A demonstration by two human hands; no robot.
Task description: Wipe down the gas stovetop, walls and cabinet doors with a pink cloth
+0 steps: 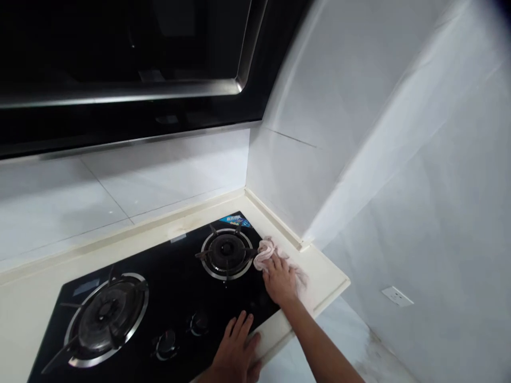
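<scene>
A crumpled pale pink cloth (265, 252) lies over the right edge of the black glass gas stove (175, 271). My right hand (280, 280) presses down on it, fingers bent over the fabric, beside the right burner (227, 252). Part of the cloth spreads onto the cream countertop (323, 271). My left hand (235, 348) rests at the front edge of the stove with its fingers stretched out, to the right of the two control knobs (166, 343). It holds nothing.
The left burner (106, 314) has a metal ring and dark pan supports. A black range hood (131, 117) hangs above the stove. Tiled wall (191, 165) stands behind, and a side wall with a white socket (397, 296) is at right. A raised ledge (275, 221) edges the counter.
</scene>
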